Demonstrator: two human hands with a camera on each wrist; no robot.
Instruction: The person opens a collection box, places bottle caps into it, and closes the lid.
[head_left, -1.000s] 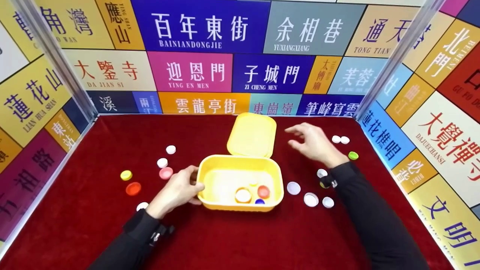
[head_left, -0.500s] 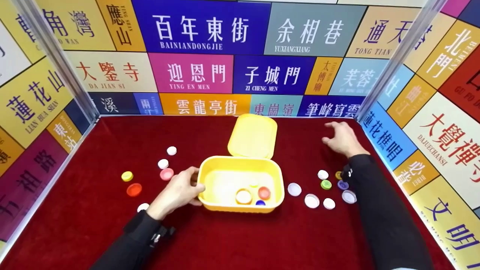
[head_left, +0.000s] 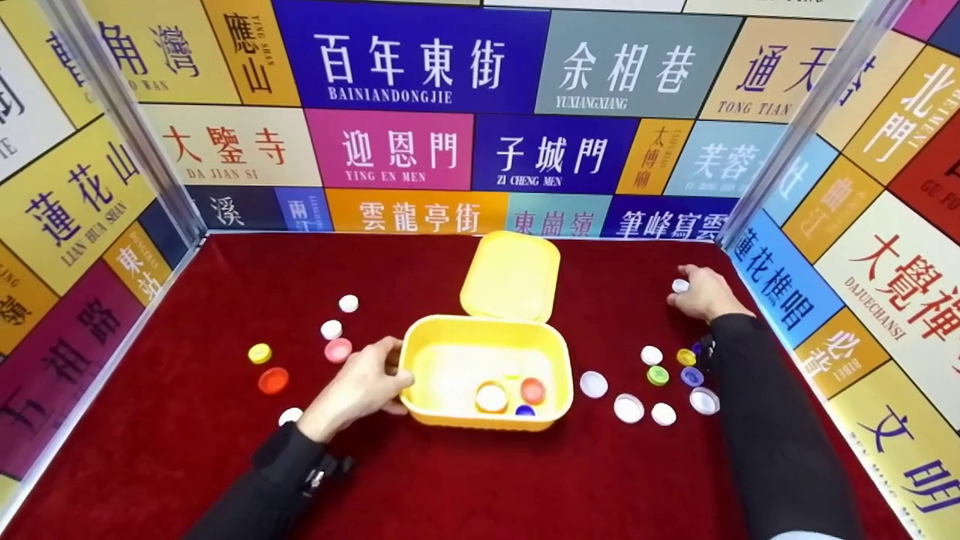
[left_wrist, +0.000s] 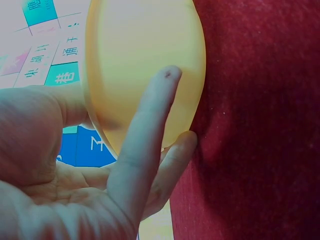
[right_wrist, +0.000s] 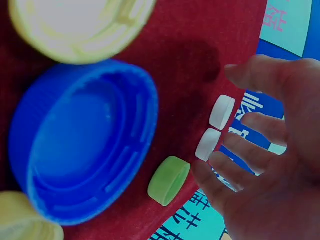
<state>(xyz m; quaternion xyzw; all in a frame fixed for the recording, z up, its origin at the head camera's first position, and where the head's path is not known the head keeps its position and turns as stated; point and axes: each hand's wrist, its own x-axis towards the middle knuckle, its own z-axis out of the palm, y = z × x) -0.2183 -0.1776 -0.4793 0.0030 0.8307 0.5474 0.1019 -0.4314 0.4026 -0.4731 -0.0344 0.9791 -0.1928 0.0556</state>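
- The step in hand is judged to be a reach for a white cap, seen at the fingertips of the right hand, right of centre and towards the upper part of the frame.
- No firm hold is shown there: in the right wrist view the fingers are spread wide, with two white caps and a green cap lying near them; whether any cap is touched cannot be told.
- A narrow pinch on one cap seems to be called for next, with its neighbours left undisturbed.
- The yellow box is placed mouth up at the centre of the frame; its left wall is gripped by the left hand, thumb over the rim and fingers outside, presumably for steadiness.
- Towards the box's lower right corner, an orange-rimmed cap, a red cap and a blue cap are contained.
- A yellow lid is laid behind the box; whether the two are joined cannot be made out.
- Loose caps are scattered at left and right of the frame.
- The surface is covered in dark red cloth.
- It is enclosed by colourful lettered panels, with metal posts seen at the corners.
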